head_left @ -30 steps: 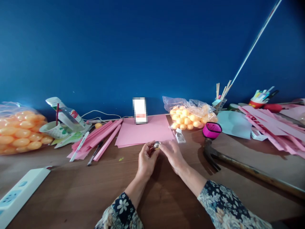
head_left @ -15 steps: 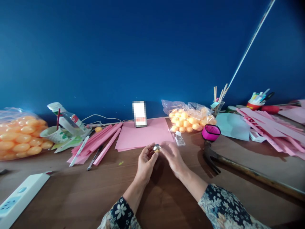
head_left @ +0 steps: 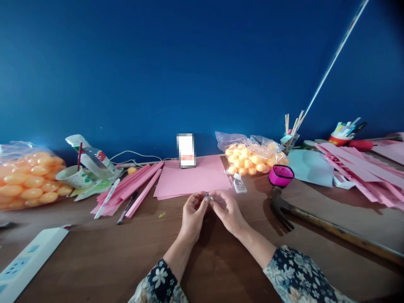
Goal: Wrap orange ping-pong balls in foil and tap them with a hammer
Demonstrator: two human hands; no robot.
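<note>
A small shiny silver, rounded object (head_left: 207, 196) is pinched between my two hands above the table, mostly covered by the fingers. My left hand (head_left: 193, 213) has thumb and fingers closed on its left side. From the right, the thumb and fingertips of my right hand (head_left: 227, 212) also close on it. The exact kind of object is too small to tell. Just beyond the fingertips lies a stack of pink paper sheets (head_left: 189, 181). A small clear container with a white cap (head_left: 239, 184) lies to the right of the sheets.
A hammer (head_left: 334, 227) with a magenta band (head_left: 280, 175) lies at right. Bags of orange balls (head_left: 33, 181) (head_left: 248, 160) flank the sheets. Pink strips (head_left: 129, 185), pens (head_left: 127, 207), a paper cup (head_left: 74, 176) and a bottle (head_left: 91, 158) stand left, above a power strip (head_left: 31, 261).
My right thumb and fingers have come in against the silver object, which is now more covered. My left hand keeps its hold. The view has shifted slightly.
</note>
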